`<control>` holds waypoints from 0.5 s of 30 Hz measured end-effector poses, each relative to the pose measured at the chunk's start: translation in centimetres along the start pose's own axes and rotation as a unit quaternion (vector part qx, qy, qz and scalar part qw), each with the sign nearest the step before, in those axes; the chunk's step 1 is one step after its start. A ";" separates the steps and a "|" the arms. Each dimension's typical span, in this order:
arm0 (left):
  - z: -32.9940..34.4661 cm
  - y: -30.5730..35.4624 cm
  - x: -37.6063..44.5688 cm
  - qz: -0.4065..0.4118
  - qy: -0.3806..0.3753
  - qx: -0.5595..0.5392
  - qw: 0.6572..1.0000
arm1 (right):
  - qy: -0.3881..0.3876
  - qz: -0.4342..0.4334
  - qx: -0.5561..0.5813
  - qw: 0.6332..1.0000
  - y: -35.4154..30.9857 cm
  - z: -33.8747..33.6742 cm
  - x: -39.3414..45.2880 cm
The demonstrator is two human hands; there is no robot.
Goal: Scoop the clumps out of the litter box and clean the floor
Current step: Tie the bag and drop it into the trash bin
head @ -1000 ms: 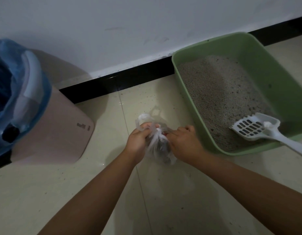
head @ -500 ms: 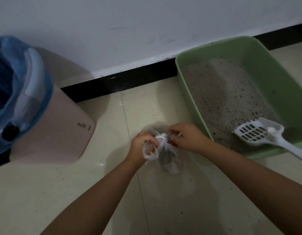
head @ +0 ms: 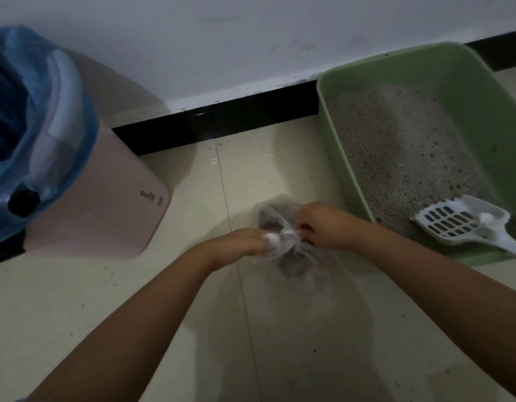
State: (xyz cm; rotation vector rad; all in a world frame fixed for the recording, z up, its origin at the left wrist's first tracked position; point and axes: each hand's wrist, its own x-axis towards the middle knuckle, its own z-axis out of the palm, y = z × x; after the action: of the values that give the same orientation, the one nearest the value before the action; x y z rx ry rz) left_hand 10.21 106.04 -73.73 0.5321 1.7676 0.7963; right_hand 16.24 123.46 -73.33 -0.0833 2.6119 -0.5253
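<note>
A small clear plastic bag (head: 294, 261) with dark clumps inside hangs just above the tiled floor (head: 135, 300). My left hand (head: 245, 242) grips the twisted white top of the bag from the left. My right hand (head: 323, 226) pinches the same top from the right. The green litter box (head: 332, 134) with grey litter stands to the right against the wall. A white slotted scoop (head: 460, 221) lies in its near corner, handle sticking out over the rim.
A pink bin (head: 106, 204) lined with a blue bag (head: 33, 111) stands at the left. A black skirting board (head: 222, 123) runs along the white wall. Small litter grains dot the tiles between bin and box.
Both hands have kept working the bag's top, which is now drawn tighter between them. The view has shifted slightly; the box and scoop have stayed put.
</note>
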 end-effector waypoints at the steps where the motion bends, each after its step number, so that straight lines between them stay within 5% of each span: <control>1: 0.1 0.4 0.0 -0.031 0.017 -0.057 0.998 | 0.009 -0.007 -0.021 1.000 0.0 0.1 -0.1; 3: 0.9 0.8 0.6 -0.035 0.127 -0.015 0.991 | 0.027 -0.017 -0.056 0.998 -0.2 0.3 -0.3; 5: 2.1 1.3 1.4 -0.043 0.178 0.238 0.954 | 0.048 -0.023 -0.081 0.995 -0.3 0.4 -0.6; 9: 3.5 1.2 1.7 0.002 0.149 0.452 0.879 | 0.061 -0.002 -0.099 0.993 0.1 0.5 -1.2; 15: 2.2 0.3 0.6 -0.028 0.102 0.542 0.834 | 0.021 0.054 -0.107 0.993 0.1 0.8 -1.3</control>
State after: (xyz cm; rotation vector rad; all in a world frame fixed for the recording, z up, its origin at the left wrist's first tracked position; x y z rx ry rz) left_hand 12.06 107.16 -74.35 1.1418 2.3334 -0.3130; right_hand 17.80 123.47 -73.47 -0.0010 2.6865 -0.2115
